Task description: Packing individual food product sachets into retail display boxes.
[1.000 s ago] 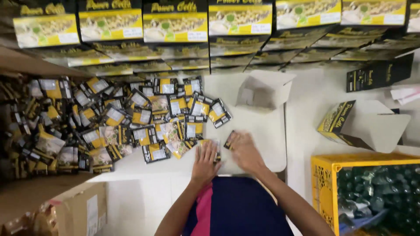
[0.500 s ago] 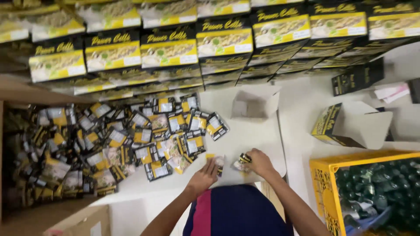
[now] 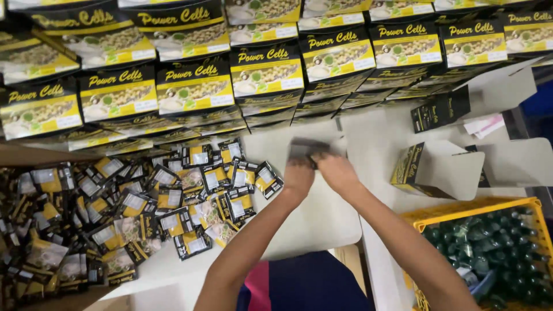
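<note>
Both hands hold a small stack of sachets over the white table.

From the left: loose black-and-yellow sachets [image 3: 144, 213] lie heaped on the white table [image 3: 322, 219]; the left hand [image 3: 298, 175] and right hand [image 3: 335, 170] are closed together around a blurred stack of sachets [image 3: 308, 148], just above an open carton. These packets look light, thin, limp and slick, so pinching the stack by its edges, squared up, seems safest. An open box [image 3: 412, 167] and yellow crate [image 3: 478, 210] sit rightward.

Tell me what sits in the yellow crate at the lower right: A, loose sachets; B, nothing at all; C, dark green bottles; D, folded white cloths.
C: the yellow crate is packed with dark green bottles, while the loose sachets lie in a heap far to the left.
</note>
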